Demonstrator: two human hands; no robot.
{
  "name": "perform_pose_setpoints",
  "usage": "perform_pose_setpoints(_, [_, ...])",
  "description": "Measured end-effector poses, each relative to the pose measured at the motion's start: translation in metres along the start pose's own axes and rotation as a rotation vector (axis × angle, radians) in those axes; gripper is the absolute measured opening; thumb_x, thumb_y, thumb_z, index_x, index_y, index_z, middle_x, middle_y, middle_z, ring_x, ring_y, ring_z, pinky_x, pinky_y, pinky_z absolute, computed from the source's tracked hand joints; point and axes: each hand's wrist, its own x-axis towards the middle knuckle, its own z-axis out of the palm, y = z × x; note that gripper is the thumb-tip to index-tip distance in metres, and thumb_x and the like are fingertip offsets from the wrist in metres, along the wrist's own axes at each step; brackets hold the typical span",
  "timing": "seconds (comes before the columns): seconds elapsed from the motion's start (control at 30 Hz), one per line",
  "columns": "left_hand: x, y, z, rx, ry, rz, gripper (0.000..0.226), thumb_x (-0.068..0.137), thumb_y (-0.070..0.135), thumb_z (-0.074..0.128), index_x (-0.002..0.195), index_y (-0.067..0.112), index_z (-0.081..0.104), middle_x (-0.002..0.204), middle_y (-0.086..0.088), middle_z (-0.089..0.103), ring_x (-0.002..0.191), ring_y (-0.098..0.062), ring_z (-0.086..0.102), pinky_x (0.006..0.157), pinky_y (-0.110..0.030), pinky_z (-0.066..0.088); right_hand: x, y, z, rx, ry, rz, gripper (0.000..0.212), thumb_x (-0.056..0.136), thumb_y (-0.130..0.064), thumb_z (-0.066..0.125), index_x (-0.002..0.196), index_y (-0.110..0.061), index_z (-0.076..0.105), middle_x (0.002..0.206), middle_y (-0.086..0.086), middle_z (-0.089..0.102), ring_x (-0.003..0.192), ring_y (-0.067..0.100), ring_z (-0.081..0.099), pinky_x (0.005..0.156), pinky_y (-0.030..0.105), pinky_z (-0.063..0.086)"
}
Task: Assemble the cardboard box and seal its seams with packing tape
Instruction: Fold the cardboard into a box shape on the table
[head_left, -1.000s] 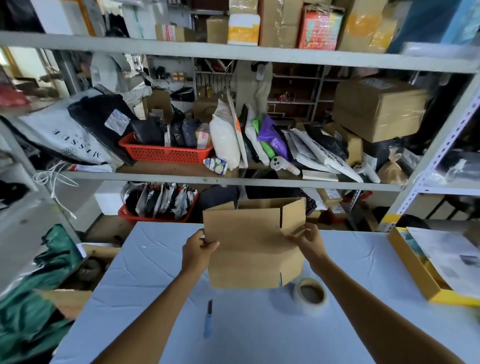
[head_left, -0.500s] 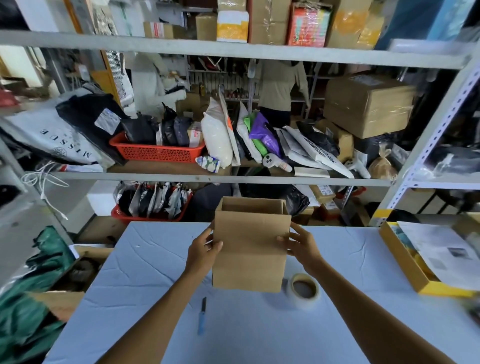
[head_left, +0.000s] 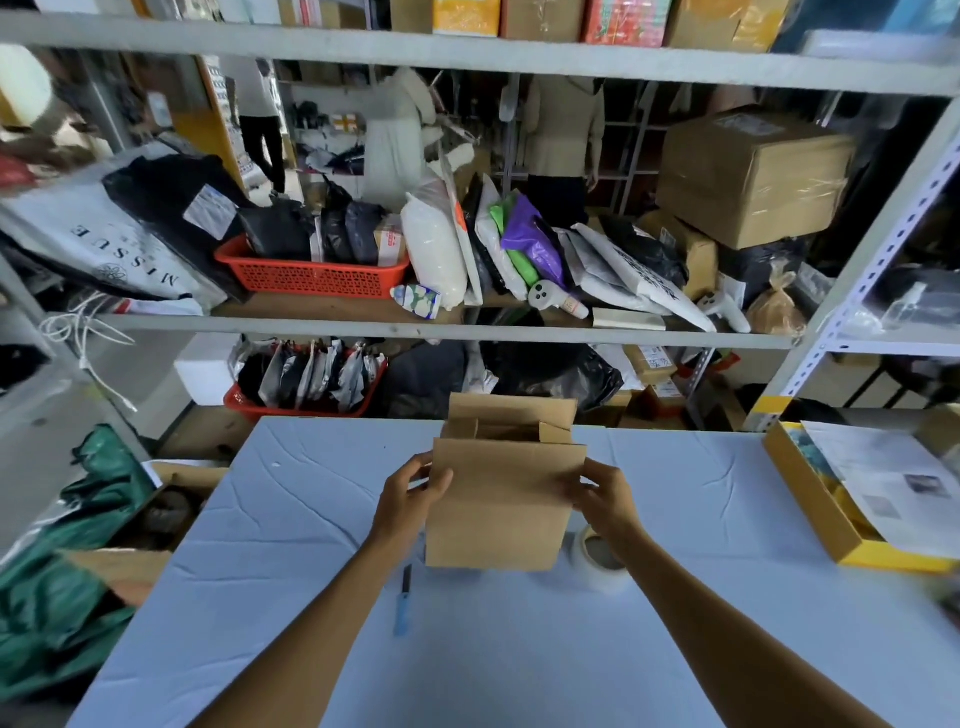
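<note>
A small brown cardboard box (head_left: 501, 504) is held upright above the blue-covered table (head_left: 519, 649), its top flaps partly folded inward. My left hand (head_left: 410, 496) grips its left edge, thumb on the near face. My right hand (head_left: 602, 493) grips the right edge. A roll of clear packing tape (head_left: 597, 564) lies on the table just right of the box, partly hidden by my right forearm.
A blue-handled utility knife (head_left: 402, 603) lies on the table below the box. A yellow tray (head_left: 831, 514) with papers sits at the right edge. Metal shelves (head_left: 441, 330) crowded with parcels and red baskets stand behind the table. A green bag and cartons lie left.
The box went from a half-flattened sleeve to a squared-up shape, and its top flaps have started to fold inward. Both hands stayed on its side edges.
</note>
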Motion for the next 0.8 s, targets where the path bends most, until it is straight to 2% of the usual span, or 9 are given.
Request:
perform_pose_setpoints(0.1, [-0.009,-0.017,0.004,-0.030,0.060,-0.029,0.015,0.086,0.029,0.067,0.099,0.020,0.066,0.101,0.003,0.066,0.103,-0.018,0.061,0.089,-0.037,0.053,-0.006,0.018,0.004,0.010,-0.046,0.034,0.031,0.083,0.011,0.059,0.080,-0.018,0.070,0.067,-0.015,0.065,0.060,-0.003,0.059,0.063,0.021,0.046])
perform_pose_setpoints(0.2, [-0.020,-0.037,0.007,-0.048,0.085,-0.082,0.006,0.087,0.030,0.066,0.086,0.025,0.066,0.094,0.007,0.065,0.101,-0.019,0.060,0.083,-0.032,0.051,-0.014,0.032,0.007,0.033,-0.108,0.051,0.019,0.084,-0.001,0.067,0.081,-0.018,0.074,0.072,-0.011,0.070,0.068,0.001,0.063,0.068,0.025,0.047])
perform_pose_setpoints(0.27, [-0.026,-0.048,0.009,-0.053,0.095,-0.117,0.006,0.088,0.030,0.066,0.084,0.026,0.064,0.093,0.003,0.065,0.101,-0.025,0.061,0.085,-0.041,0.052,-0.019,0.037,0.007,0.076,-0.125,0.069,0.007,0.085,-0.020,0.071,0.083,-0.021,0.078,0.075,-0.008,0.072,0.073,0.005,0.064,0.068,0.026,0.048])
perform_pose_setpoints(0.33, [-0.030,-0.052,0.010,-0.038,0.090,-0.120,0.007,0.087,0.031,0.066,0.084,0.025,0.064,0.093,0.000,0.065,0.100,-0.027,0.061,0.089,-0.049,0.052,-0.022,0.041,0.006,0.121,-0.119,0.099,0.015,0.084,-0.033,0.071,0.086,-0.020,0.079,0.079,0.000,0.071,0.078,0.014,0.064,0.071,0.034,0.049])
perform_pose_setpoints(0.47, [-0.033,-0.054,0.013,-0.023,0.072,-0.073,0.011,0.086,0.030,0.069,0.083,0.020,0.065,0.088,0.001,0.065,0.093,-0.029,0.063,0.083,-0.050,0.053,-0.026,0.042,0.005,0.099,-0.044,0.108,0.019,0.080,-0.035,0.073,0.072,-0.018,0.073,0.074,0.001,0.065,0.076,0.021,0.060,0.070,0.039,0.046])
perform_pose_setpoints(0.6, [-0.033,-0.055,0.013,-0.067,0.073,-0.110,0.026,0.084,0.027,0.071,0.106,0.027,0.057,0.104,0.003,0.061,0.099,-0.021,0.061,0.077,-0.039,0.057,-0.027,0.041,0.007,0.042,0.000,0.095,0.023,0.081,-0.025,0.075,0.066,-0.013,0.062,0.069,-0.007,0.060,0.071,0.016,0.056,0.067,0.033,0.043])
perform_pose_setpoints(0.67, [-0.033,-0.054,0.011,-0.098,0.066,-0.134,0.040,0.084,0.025,0.071,0.117,0.031,0.051,0.105,0.000,0.061,0.099,-0.019,0.060,0.073,-0.031,0.055,-0.027,0.039,0.010,0.006,0.028,0.097,0.018,0.078,-0.023,0.077,0.066,-0.018,0.065,0.067,-0.016,0.064,0.069,0.012,0.060,0.060,0.018,0.045])
perform_pose_setpoints(0.73, [-0.032,-0.051,0.007,-0.109,0.059,-0.167,0.054,0.084,0.020,0.071,0.128,0.032,0.043,0.106,-0.005,0.058,0.099,-0.022,0.060,0.077,-0.033,0.055,-0.027,0.036,0.013,-0.039,0.046,0.084,0.013,0.078,-0.022,0.077,0.070,-0.025,0.068,0.071,-0.021,0.067,0.072,0.009,0.063,0.049,0.006,0.040])
perform_pose_setpoints(0.8, [-0.030,-0.047,0.003,-0.085,0.049,-0.212,0.066,0.082,0.016,0.073,0.135,0.031,0.037,0.111,-0.011,0.055,0.102,-0.027,0.059,0.087,-0.041,0.054,-0.025,0.033,0.014,-0.099,0.041,0.092,0.011,0.081,-0.021,0.075,0.088,-0.026,0.068,0.085,-0.013,0.069,0.078,0.013,0.065,0.045,0.008,0.040])
